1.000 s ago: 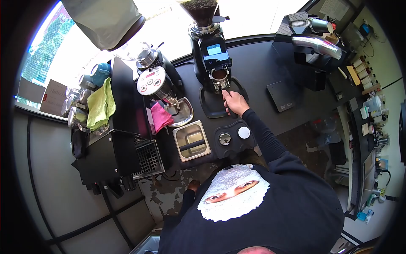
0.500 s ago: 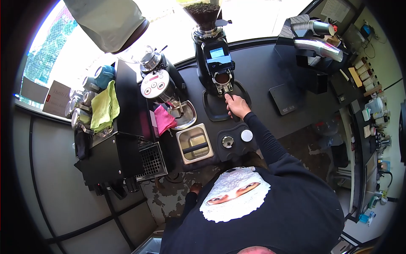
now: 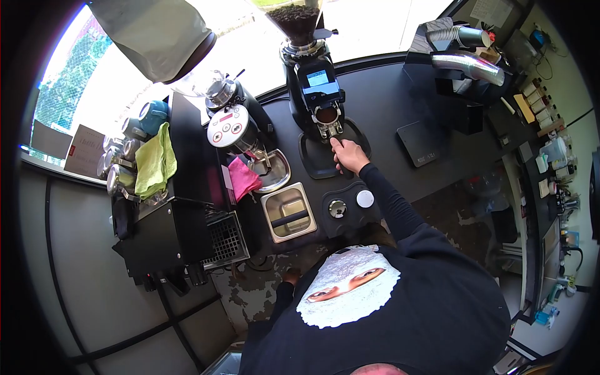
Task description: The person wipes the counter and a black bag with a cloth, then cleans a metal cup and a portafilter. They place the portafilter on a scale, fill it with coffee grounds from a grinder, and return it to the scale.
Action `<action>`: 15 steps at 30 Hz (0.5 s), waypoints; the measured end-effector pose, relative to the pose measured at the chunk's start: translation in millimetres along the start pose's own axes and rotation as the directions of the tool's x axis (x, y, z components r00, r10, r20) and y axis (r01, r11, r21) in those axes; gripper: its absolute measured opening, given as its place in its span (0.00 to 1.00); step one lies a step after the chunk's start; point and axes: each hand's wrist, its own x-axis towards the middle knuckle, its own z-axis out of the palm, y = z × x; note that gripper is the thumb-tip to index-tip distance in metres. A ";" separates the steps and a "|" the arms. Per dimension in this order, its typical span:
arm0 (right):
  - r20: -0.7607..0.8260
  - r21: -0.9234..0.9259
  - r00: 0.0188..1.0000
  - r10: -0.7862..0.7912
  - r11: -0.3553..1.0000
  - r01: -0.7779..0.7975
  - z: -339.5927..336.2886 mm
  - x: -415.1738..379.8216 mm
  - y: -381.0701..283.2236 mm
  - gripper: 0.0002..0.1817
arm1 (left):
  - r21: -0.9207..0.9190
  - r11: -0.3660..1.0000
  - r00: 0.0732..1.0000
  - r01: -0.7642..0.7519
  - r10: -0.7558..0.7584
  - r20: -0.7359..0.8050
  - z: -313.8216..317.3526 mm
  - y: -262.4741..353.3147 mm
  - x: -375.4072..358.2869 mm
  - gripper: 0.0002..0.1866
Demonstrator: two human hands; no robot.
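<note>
My right hand [image 3: 347,155] is closed around the black handle of a portafilter [image 3: 326,116]. Its basket, filled with brown ground coffee, rests in the fork of a black coffee grinder [image 3: 315,84] with a lit screen and a hopper of beans [image 3: 294,17]. Under it lies the grinder's black drip tray [image 3: 312,159]. My left hand [image 3: 289,274] hangs low by the counter's front edge, mostly hidden by my sleeve and shirt; I cannot tell whether it holds anything.
A tamping mat [image 3: 347,206] with a tamper and a white disc lies in front of the grinder, a steel knock box [image 3: 287,212] to its left. Further left are a second grinder [image 3: 231,125], a pink cloth [image 3: 240,177], a green cloth [image 3: 153,161] and cups. A black scale [image 3: 419,142] lies at right.
My right hand has stayed on the portafilter handle under the grinder. Only the view has shifted slightly.
</note>
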 end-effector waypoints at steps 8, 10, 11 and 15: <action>0.002 -0.025 1.000 0.028 0.999 -0.028 -2.9 -17.3 3.6 0.29 | -0.170 0.967 0.974 0.188 -0.206 -0.092 -1.3 20.7 -19.1 0.21; 0.009 -0.021 0.999 0.035 0.999 -0.034 -3.2 -23.1 2.7 0.29 | -0.267 0.943 0.969 0.201 -0.232 -0.088 3.4 15.4 -16.8 0.21; 0.010 -0.014 0.999 0.037 0.999 -0.037 -3.1 -24.5 2.5 0.29 | -0.124 0.977 0.985 0.173 -0.173 0.010 -6.0 22.3 -17.1 0.21; 0.014 -0.004 0.999 0.037 0.999 -0.037 -2.7 -23.8 2.6 0.29 | -0.031 0.997 0.997 0.072 -0.071 0.027 -11.8 27.5 -24.8 0.20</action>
